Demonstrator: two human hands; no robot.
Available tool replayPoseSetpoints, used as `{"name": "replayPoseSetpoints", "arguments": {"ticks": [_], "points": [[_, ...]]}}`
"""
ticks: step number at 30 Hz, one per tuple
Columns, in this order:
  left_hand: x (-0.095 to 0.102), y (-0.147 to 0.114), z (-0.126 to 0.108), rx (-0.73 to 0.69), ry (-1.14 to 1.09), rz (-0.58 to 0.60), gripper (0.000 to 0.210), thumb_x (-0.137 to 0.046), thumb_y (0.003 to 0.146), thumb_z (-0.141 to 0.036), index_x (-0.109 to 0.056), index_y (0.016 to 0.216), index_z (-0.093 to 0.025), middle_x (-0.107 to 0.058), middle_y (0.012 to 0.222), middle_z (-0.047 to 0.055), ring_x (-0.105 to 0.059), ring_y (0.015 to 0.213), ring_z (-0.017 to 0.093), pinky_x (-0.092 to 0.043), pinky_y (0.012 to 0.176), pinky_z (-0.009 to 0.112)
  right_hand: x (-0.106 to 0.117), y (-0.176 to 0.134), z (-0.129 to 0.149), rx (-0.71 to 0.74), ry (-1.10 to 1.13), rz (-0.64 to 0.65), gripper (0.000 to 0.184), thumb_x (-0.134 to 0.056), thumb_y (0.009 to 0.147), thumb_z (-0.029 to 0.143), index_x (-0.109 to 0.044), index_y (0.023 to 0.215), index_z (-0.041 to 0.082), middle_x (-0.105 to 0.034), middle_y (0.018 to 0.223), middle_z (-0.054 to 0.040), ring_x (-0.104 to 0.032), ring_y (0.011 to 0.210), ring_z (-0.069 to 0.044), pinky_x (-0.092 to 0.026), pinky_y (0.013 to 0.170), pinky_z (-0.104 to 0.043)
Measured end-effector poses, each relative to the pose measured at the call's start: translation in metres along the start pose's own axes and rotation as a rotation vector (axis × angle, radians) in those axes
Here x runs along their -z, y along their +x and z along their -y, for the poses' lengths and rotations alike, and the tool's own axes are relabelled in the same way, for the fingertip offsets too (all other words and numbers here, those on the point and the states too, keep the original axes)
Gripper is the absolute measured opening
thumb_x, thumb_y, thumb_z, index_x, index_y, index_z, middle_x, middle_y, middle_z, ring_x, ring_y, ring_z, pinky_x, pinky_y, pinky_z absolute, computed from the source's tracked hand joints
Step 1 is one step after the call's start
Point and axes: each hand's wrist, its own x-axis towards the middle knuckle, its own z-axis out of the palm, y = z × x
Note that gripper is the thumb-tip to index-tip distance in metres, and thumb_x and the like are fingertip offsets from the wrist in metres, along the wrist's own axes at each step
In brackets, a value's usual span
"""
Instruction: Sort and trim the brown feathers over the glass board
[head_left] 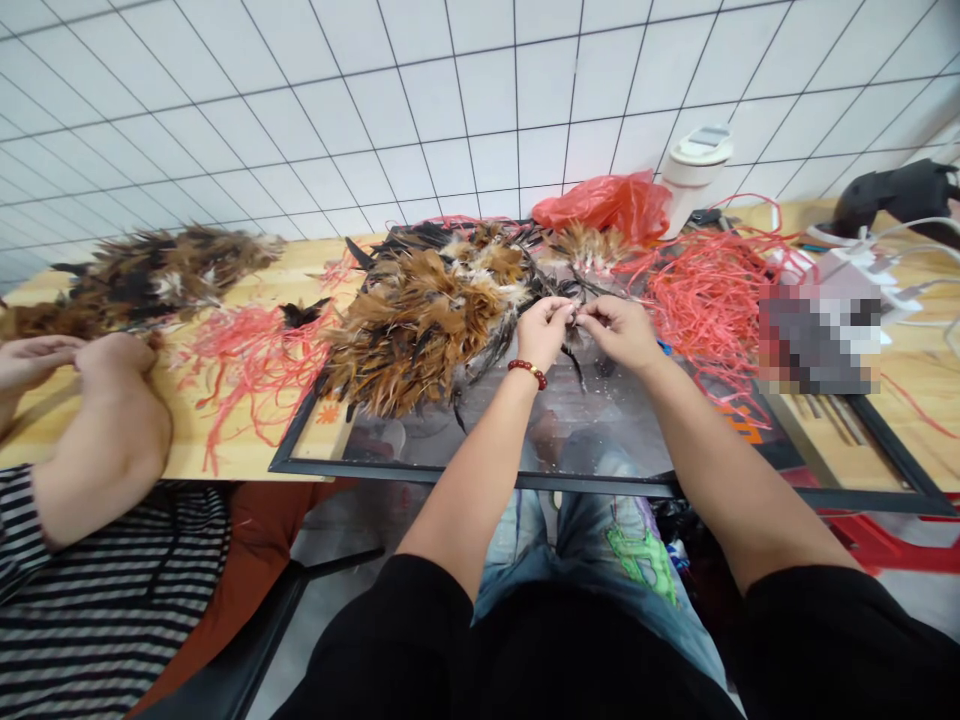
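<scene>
Ok so your left hand (pixel 546 328) and right hand (pixel 621 328) meet over the black-framed panel (pixel 405 472), pinching 1 tiny piece (pixel 573 314), too small to make out. Beaded bracelet (pixel 529 373) on your left wrist. Big brown feather pile (pixel 420 325) just left, pink strip tangle (pixel 709 290) off right, red plastic bag (pixel 607 205) behind. Co-worker's hand (pixel 34 357) shows far left.

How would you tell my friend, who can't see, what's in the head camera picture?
A person's left hand and right hand pinch close together over a black-framed panel, beside a heap of brown and black feathers. Pink string lies to both sides, and another person's hands show at far left.
</scene>
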Motion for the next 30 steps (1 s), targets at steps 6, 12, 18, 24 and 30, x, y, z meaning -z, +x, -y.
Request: {"name": "replayPoseSetpoints", "arguments": {"ticks": [6,12,18,24,30], "points": [[0.006,-0.002,0.004,-0.262,0.343,0.037,0.018,-0.062,0.086,-0.01,-0.079,0.089,-0.017,-0.077,0.097,0.008,-0.069,0.092,0.016,-0.052,0.092,0.029,0.002,0.0,0.011,0.138,-0.173,-0.001,0.017,-0.058,0.088,0.03,-0.069,0.079,0.02,-0.067,0.073,-0.0051,-0.059,0.068,-0.019,-0.043,0.068,-0.034],[0.003,-0.005,0.006,-0.397,0.415,0.132,0.018,-0.062,0.086,-0.013,-0.077,0.079,-0.02,-0.071,0.082,0.004,-0.064,0.083,0.014,-0.051,0.084,0.028,0.007,0.001,0.011,0.054,-0.069,-0.07,0.028,-0.063,0.088,0.044,-0.065,0.073,0.021,-0.062,0.07,-0.0039,-0.056,0.068,-0.018,-0.045,0.068,-0.033],[0.003,0.001,0.0,0.035,-0.223,0.042,0.016,-0.07,0.086,-0.032,-0.074,0.091,-0.017,-0.069,0.089,0.002,-0.056,0.065,0.006,-0.051,0.069,0.023,0.005,0.004,0.009,-0.022,0.177,-0.132,0.043,-0.063,0.087,0.06,-0.069,0.109,0.024,-0.066,0.105,-0.0066,-0.056,0.07,-0.015,-0.049,0.067,-0.032],[0.01,-0.003,-0.019,0.295,-0.541,0.034,0.018,-0.065,0.092,-0.032,-0.071,0.102,-0.019,-0.064,0.078,-0.002,-0.048,0.054,0.002,-0.048,0.064,0.02,-0.015,-0.001,-0.001,-0.077,0.21,-0.005,0.046,-0.067,0.084,0.055,-0.066,0.117,0.023,-0.064,0.114,-0.0078,-0.05,0.06,-0.01,-0.048,0.06,-0.03],[0.009,-0.01,-0.028,0.37,-0.635,0.02,0.018,-0.059,0.097,-0.033,-0.069,0.105,-0.021,-0.058,0.068,-0.006,-0.034,0.044,0.0,-0.041,0.051,0.014,-0.028,-0.002,0.0,-0.151,0.375,0.013,0.053,-0.069,0.08,0.062,-0.066,0.117,0.024,-0.066,0.113,-0.0077,-0.062,0.077,-0.016,-0.053,0.066,-0.03]]}}
